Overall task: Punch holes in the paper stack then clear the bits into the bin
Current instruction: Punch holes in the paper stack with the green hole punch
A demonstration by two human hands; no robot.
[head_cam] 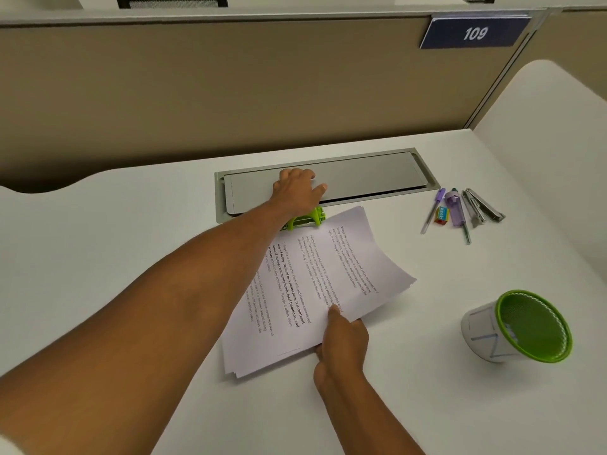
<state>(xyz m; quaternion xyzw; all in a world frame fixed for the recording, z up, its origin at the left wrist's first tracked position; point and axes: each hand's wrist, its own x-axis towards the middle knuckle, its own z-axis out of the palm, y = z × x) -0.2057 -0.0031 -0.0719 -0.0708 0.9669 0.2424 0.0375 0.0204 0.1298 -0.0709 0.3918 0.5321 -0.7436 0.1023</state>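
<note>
A stack of printed paper sheets lies slanted on the white desk, its far edge pushed into a green hole punch. My left hand lies on top of the punch, fingers bent down over its far side and thumb stretched to the right; most of the punch is hidden under it. My right hand pinches the near right edge of the stack, thumb on top and fingers under the sheets. A green mesh bin wrapped in white paper stands at the right, apart from both hands.
A grey cable-tray lid is set into the desk just behind the punch. To its right lie a purple pen, a small eraser, a purple correction tape and a metal stapler. A beige partition wall closes the back.
</note>
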